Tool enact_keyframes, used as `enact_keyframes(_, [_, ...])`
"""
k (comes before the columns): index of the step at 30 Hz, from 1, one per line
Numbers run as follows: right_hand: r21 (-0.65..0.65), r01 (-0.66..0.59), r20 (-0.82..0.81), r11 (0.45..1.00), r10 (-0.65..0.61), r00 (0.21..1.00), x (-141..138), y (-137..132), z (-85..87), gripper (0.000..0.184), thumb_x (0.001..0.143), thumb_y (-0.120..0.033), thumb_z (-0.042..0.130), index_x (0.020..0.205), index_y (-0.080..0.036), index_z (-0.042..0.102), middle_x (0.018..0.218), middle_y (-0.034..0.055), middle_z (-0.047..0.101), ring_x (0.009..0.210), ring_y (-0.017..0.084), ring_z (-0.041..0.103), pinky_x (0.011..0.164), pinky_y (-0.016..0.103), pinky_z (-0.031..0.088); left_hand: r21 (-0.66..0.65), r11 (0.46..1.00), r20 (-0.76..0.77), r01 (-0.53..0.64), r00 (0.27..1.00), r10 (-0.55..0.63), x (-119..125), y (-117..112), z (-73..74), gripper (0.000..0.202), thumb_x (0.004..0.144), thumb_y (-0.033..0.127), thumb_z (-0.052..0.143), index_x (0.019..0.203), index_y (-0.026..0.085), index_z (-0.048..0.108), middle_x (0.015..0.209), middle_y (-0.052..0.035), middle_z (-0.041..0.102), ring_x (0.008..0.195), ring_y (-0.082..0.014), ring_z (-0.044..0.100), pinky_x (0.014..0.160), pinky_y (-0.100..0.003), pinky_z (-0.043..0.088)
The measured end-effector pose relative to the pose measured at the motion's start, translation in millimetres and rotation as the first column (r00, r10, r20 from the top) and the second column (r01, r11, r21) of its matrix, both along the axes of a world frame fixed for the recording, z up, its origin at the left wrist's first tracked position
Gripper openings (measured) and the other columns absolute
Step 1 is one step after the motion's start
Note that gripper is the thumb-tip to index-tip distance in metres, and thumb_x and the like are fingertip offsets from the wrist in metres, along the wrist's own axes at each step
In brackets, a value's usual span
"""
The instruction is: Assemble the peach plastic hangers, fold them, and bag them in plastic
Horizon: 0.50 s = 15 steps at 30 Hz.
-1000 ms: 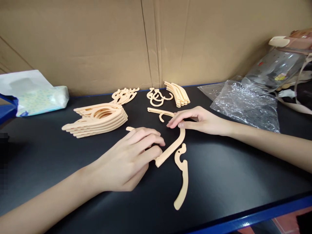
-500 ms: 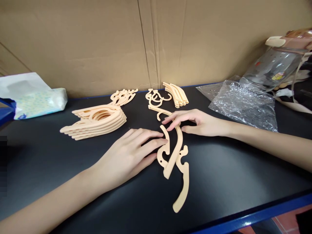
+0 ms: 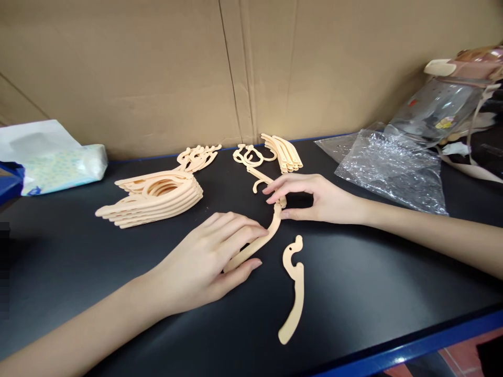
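Observation:
A curved beige plastic hanger arm (image 3: 257, 245) lies slantwise on the black tabletop, running under my left hand (image 3: 214, 256). The fingers of that hand rest over the arm, with the thumb on its near side. At the arm's upper end, my right hand (image 3: 308, 198) curls around the joint, thumb touching the arm and fingers on the far side. Another hanger piece with a small hook (image 3: 257, 184) reaches out from beneath the right fingers; part of it is hidden. Closer to me, a loose hanger piece (image 3: 297, 293) with a hooked end lies untouched.
Stacked hanger bodies (image 3: 157, 201) stand at left, with hook pieces (image 3: 198, 157) behind them. Further back lie rings and hooks (image 3: 249, 155) beside stacked curved arms (image 3: 283, 153). A tissue pack (image 3: 66, 165), clear plastic bags (image 3: 393, 170) and a water bottle (image 3: 451, 107) flank these. Cardboard (image 3: 157, 73) rises behind.
The long curved arm has swung its lower end to the left, under my left hand. The smaller hooked piece by my left fingers no longer shows. The loose near piece stays put.

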State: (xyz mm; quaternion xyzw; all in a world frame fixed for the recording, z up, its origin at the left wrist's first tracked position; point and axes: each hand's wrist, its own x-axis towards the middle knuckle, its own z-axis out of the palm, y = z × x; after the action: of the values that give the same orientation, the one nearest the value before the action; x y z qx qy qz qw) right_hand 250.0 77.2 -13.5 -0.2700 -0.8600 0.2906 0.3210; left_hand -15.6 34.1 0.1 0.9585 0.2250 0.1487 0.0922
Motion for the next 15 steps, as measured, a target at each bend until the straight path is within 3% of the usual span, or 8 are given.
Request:
enact_keyframes(4, [0.114,0.135,-0.018,0.984,-0.134,0.991,-1.3,-1.0,0.8,0.013,0.09,-0.025,0.064,0.1,-0.024,0.071,0.113,0.0064,0.07,0.106,0.021,0.064,0.098,0.043,0.048,0.004,1.0,0.032,0.016,0.999,-0.016,0.6,-0.9,0.4,0.029,0.097,0.015,0.048,0.125,0.02,0.051,0.118,-0.0058,0.066,0.109,-0.0192,0.057,0.092,-0.034,0.042])
enact_keyframes(8, [0.164,0.24,0.034,0.957,-0.249,0.968,-2.2,-3.0,1.5,0.014,0.093,-0.024,0.057,0.098,-0.023,0.07,0.103,0.0064,0.071,0.099,0.022,0.065,0.093,0.04,0.05,-0.002,0.999,0.033,0.037,0.999,-0.037,0.1,-1.4,0.8,0.041,0.091,0.003,0.043,0.127,0.02,0.051,0.116,-0.0046,0.065,0.108,-0.0184,0.055,0.093,-0.033,0.041])
enact_keyframes(12, [0.168,0.158,0.082,0.973,-0.173,0.981,-3.2,-7.0,2.1,0.018,0.096,-0.025,0.053,0.1,-0.021,0.07,0.101,0.0062,0.073,0.093,0.019,0.068,0.086,0.035,0.053,0.071,0.997,0.013,-0.028,1.0,0.027,-0.7,1.3,-1.9,0.042,0.09,-0.002,0.039,0.124,0.018,0.053,0.118,-0.0051,0.063,0.112,-0.0201,0.053,0.094,-0.035,0.041])
enact_keyframes(15, [0.177,0.028,0.096,0.984,-0.045,0.994,-3.1,-9.9,1.9,0.021,0.097,-0.021,0.049,0.104,-0.019,0.069,0.107,0.0077,0.073,0.096,0.018,0.069,0.086,0.031,0.054,0.224,0.954,0.003,-0.199,0.979,0.203,-2.8,6.4,-4.1,0.03,0.095,0.006,0.043,0.122,0.015,0.054,0.119,-0.0082,0.062,0.108,-0.0234,0.057,0.091,-0.038,0.045])
